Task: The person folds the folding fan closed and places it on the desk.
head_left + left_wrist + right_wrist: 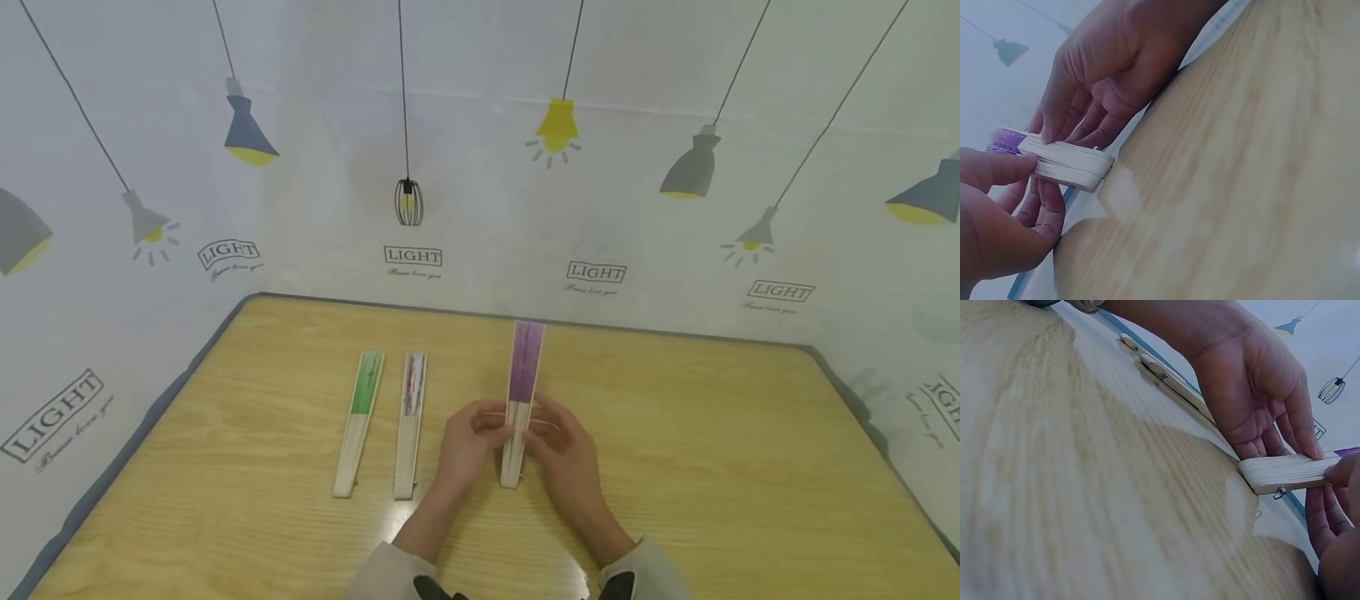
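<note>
A folded hand fan with a purple leaf [527,367] and pale ribs is held between both hands, its purple end raised. My left hand [467,446] pinches the ribs from the left, thumb in front and fingers behind. On the other side my right hand [567,454] pinches the same ribs between thumb and fingers. In the right wrist view a small metal ring [1280,492] shows at the base of the fan. Whether that base touches the table cannot be told. To the left lie a folded white patterned fan [409,425] and a folded green fan [360,425].
The wooden-patterned tabletop [712,467] carries the two lying fans side by side, left of the hands. Behind and around the table hangs a white sheet [487,208] printed with lamps and lettering.
</note>
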Tool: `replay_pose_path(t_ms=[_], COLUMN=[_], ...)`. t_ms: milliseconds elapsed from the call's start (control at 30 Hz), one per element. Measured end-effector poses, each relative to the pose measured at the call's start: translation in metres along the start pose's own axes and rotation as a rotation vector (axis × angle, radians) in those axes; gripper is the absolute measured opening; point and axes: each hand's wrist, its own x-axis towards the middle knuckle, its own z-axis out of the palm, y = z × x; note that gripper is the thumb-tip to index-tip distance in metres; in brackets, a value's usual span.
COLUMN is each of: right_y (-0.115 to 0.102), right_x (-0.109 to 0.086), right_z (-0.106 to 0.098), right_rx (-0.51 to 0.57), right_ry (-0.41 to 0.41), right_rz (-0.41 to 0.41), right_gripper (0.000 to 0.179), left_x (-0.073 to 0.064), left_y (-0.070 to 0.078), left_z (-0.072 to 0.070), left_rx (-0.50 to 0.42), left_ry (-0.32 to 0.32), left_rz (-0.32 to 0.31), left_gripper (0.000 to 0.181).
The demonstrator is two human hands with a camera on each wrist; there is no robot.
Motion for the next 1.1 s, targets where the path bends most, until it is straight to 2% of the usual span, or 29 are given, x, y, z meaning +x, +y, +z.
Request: replay_pose_path(t_ms=[167,333,467,700,867,1100], right_y=[0.015,0.019,0.020,0.020,0.022,0.022], right_x=[0.002,0.002,0.002,0.003,0.003,0.002], right_z=[-0.003,-0.005,-0.005,-0.003,-0.003,-0.004], right_rx=[0.028,0.025,0.024,0.034,0.043,0.038], right_ry=[0.005,-0.003,-0.005,0.006,0.004,-0.010], right_rz=[0.015,-0.013,-0.021,-0.019,-0.031,-0.047], right_gripper=[0.050,0.050,0.050,0.049,0.048,0.046], left_x=[-0.001,-0.004,-0.004,0.000,0.001,0.001], left_y=[0.004,0.013,0.012,0.001,-0.002,-0.003], left_z=[0.000,-0.001,-0.001,-0.002,-0.003,-0.004], left_rx=[0.001,0.021,0.031,0.035,0.037,0.064], left_ry=[-0.029,-0.056,-0.064,-0.048,-0.033,0.022], left_rz=[-0.005,0.001,0.000,-0.001,0.006,0.016], left_gripper=[0.030,0.028,0.028,0.031,0.030,0.027])
